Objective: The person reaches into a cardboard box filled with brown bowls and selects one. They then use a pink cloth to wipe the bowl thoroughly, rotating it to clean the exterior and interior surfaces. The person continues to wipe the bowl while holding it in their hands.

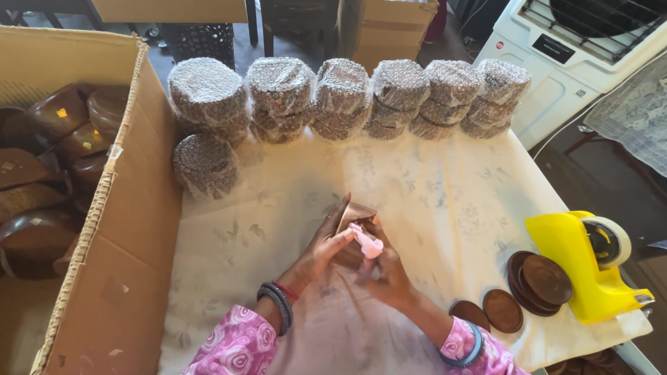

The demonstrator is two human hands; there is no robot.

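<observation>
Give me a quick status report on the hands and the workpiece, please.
Left hand and right hand both gripping brown bowl. Right hand also holds small pink object. Bubble-wrapped bundles behind, tape dispenser right; nothing obstructing.

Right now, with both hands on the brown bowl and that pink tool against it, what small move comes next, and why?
Probably keep the left hand steadying the brown bowl while the right hand works the pink tool along its surface: the bowl is tilted up off the white cloth.
</observation>
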